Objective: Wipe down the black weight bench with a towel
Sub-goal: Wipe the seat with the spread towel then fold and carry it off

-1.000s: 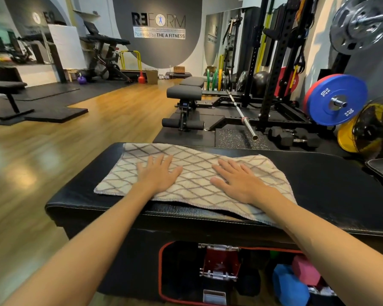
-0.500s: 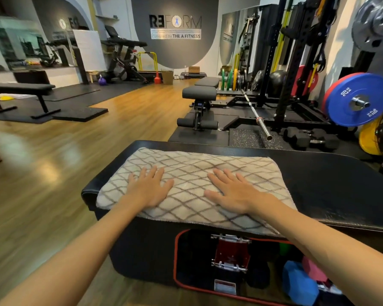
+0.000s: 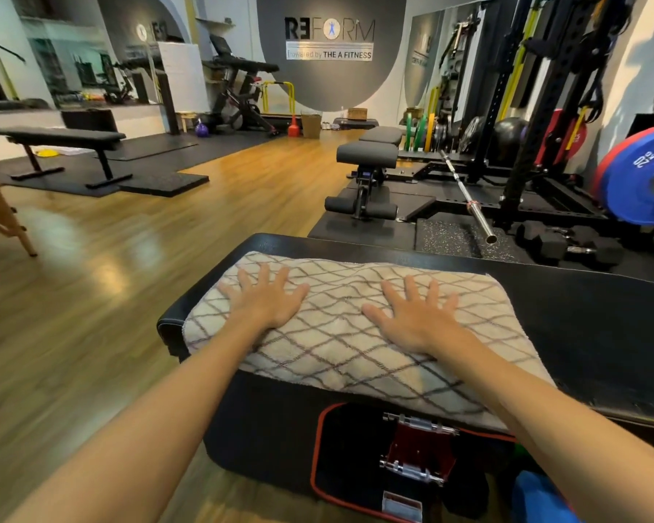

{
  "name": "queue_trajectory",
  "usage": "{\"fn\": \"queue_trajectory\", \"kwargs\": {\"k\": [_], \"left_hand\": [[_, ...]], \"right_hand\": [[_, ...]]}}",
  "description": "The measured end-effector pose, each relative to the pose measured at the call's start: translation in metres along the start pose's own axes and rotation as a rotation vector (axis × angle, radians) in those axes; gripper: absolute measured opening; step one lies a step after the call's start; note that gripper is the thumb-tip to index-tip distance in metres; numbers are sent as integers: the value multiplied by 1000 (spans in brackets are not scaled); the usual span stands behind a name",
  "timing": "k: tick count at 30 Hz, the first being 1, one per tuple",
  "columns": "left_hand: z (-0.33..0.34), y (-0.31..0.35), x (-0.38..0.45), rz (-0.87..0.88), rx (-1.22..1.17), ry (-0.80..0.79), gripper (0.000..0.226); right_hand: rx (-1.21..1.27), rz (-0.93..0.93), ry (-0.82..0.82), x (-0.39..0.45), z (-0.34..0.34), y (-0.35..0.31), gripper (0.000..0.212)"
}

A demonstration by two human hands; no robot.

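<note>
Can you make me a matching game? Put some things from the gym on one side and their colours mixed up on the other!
Things:
1. bench
2. towel
3. weight plate
4. floor

Colours:
A. blue
B. brown wood
C. black
D. cream with dark criss-cross lines

Pairs: 1-C, 2-D, 3-A, 4-B

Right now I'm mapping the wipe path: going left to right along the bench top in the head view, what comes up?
Bare left end of the black weight bench → left hand flat on the towel → right hand → bare bench top.
</note>
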State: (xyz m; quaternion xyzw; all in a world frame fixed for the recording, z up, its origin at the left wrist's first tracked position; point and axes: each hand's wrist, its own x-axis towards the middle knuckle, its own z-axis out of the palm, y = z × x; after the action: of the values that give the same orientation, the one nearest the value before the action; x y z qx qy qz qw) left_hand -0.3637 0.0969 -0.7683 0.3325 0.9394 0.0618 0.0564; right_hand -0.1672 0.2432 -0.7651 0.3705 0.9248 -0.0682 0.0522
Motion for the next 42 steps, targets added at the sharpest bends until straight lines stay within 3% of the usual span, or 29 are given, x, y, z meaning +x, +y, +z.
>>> {"fn": "queue_trajectory", "kwargs": {"k": [23,35,42], "left_hand": [[-10,-12,87,-125,16,-50,81],[-8,-3,154,-126,22,4,80],[-10,-4,140,-72,27,33,79]], "right_hand": [[16,-26,-15,86,-12,-24,82],[26,21,28,144,-16,-32,81],[29,18,63,134,-16,-35,81]]}}
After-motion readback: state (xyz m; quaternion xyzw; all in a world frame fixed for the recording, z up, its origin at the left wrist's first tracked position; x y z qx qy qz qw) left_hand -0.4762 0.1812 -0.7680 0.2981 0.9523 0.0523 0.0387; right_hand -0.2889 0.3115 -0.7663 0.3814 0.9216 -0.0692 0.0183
